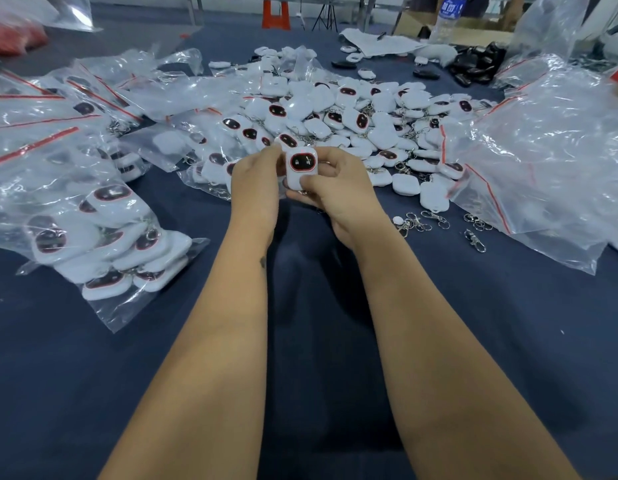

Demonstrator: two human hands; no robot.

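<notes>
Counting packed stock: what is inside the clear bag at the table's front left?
The clear bag holds white key fobs with dark, red-rimmed faces and metal rings. Lower ones are covered, so their number cannot be seen.

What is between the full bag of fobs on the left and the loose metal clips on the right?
In the head view, only bare blue cloth, crossed by the left hand and right hand holding one white fob.

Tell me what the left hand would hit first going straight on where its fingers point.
The left hand holds the white fob at its fingertips; past that, probably the loose pile of fobs just beyond, though depth is unclear.
</notes>
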